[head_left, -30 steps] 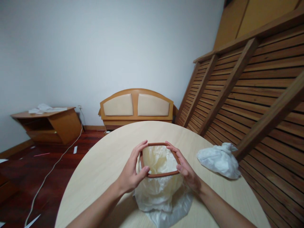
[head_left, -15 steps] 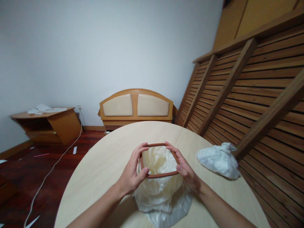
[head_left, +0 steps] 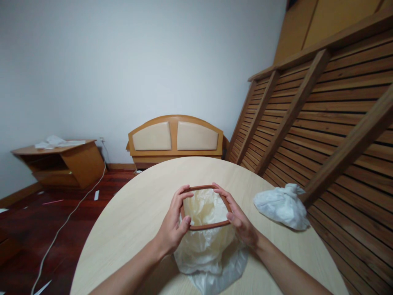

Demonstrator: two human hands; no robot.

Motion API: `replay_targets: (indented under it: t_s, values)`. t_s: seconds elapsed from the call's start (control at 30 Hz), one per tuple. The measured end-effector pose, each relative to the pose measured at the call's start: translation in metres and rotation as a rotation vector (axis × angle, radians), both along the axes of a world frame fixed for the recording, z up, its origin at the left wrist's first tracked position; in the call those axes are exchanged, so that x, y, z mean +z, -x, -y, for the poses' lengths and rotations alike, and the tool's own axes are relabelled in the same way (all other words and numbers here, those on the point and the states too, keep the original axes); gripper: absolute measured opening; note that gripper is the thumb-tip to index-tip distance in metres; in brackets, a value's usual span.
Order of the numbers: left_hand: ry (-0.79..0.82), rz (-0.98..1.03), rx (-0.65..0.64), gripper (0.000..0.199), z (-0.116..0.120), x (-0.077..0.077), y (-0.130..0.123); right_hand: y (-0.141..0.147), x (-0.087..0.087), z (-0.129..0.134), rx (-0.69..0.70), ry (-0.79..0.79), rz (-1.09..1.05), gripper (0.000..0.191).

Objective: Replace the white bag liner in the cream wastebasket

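Note:
A brown rounded-square rim (head_left: 210, 225) sits around the mouth of what looks like a small trash can, its body hidden by a white plastic bag (head_left: 204, 254). The bag lines the inside, drapes over the outside and spreads onto the round table (head_left: 129, 221). My left hand (head_left: 173, 221) grips the rim's left side, thumb at the near left corner and fingers at the far left. My right hand (head_left: 241, 221) grips the right side, its thumb on the near right corner and its fingertips at the far right corner.
A knotted white plastic bag (head_left: 281, 205) lies on the table's right side. Slatted wooden panels (head_left: 294, 127) lean along the right. Behind the table stands a headboard (head_left: 175, 137). A low cabinet (head_left: 73, 159) and a cable (head_left: 69, 217) are at the left.
The fingers of my left hand have shifted slightly at the far left corner of the rim. My right hand has barely moved.

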State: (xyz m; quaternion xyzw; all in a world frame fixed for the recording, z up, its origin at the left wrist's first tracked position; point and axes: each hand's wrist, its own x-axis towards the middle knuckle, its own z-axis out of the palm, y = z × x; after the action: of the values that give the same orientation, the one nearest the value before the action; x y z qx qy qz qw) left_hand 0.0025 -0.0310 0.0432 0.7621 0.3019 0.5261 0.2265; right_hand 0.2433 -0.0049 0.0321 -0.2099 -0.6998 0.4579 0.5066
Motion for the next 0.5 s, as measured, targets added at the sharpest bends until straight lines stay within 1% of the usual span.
replay_targets:
  t_s: [0.1,0.3,0.4,0.5]
  values:
    - [-0.002,0.036,0.016,0.055,0.0,-0.003,-0.005,0.001,0.0,0.0,-0.005,0.0,-0.001,0.062]
    - [0.019,0.146,0.028,0.048,-0.001,-0.012,-0.012,0.002,-0.002,0.0,0.0,-0.008,-0.01,0.062]
    - [0.021,0.151,0.035,0.049,0.0,-0.011,-0.012,0.002,-0.002,0.0,-0.006,-0.016,-0.011,0.062]
    - [0.014,0.105,0.06,0.048,0.003,-0.007,-0.01,0.003,0.0,0.0,-0.014,-0.03,-0.005,0.061]
